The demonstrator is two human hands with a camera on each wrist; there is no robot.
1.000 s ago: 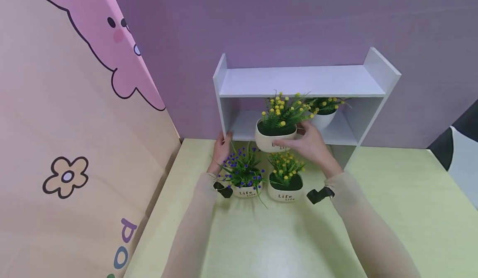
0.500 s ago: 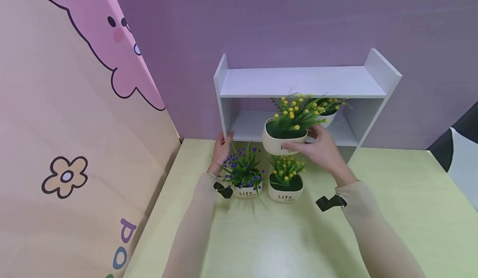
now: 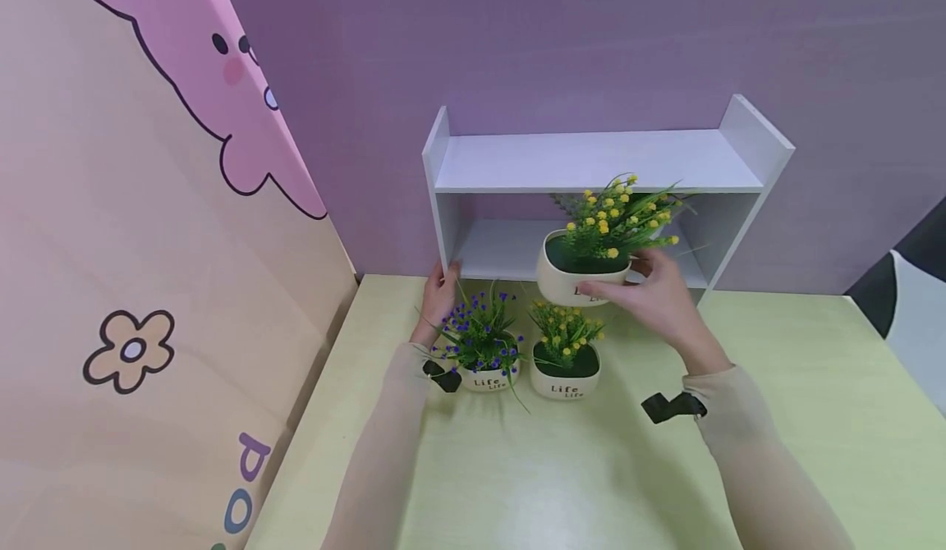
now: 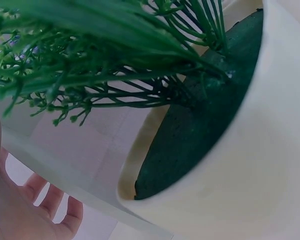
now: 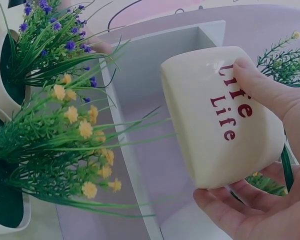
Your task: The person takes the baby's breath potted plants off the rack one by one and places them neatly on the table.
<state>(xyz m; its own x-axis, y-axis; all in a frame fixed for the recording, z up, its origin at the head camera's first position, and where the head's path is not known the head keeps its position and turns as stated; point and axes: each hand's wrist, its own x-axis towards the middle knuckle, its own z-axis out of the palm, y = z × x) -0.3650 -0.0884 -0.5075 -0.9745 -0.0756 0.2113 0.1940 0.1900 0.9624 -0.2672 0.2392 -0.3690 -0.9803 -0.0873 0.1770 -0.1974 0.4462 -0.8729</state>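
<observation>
At the left end of the shelf (image 3: 591,164), the left hand (image 3: 438,297) grips the lower front edge of the left panel (image 3: 438,156), thumb and fingers on opposite faces. Forward of the shelf, left of its centre, the blue pot (image 3: 484,353) stands upright on the table (image 3: 510,468). Next to the right, also forward of the shelf, stands the yellow pot (image 3: 566,361). Above and behind it, before the lower bay of the shelf, the raised pot (image 3: 580,283) is held off the table by the right hand (image 3: 658,297): thumb on the lettered front, fingers round the right end.

Hazards, as judged: 
- Foliage (image 3: 621,213) may snag on the shelf's upper board if the raised pot is moved inward without being lowered.
- The one-ended hold may let the raised pot swing or slip if its weight shifts.
- A low path may strike the yellow pot beneath.

Count: hands, two; shelf, one; pots clearly shown, three (one blue-flowered, two yellow-flowered). A white form (image 5: 192,224), partly visible at the shelf in the right wrist view, may be a fourth pot; this cannot be confirmed.
</observation>
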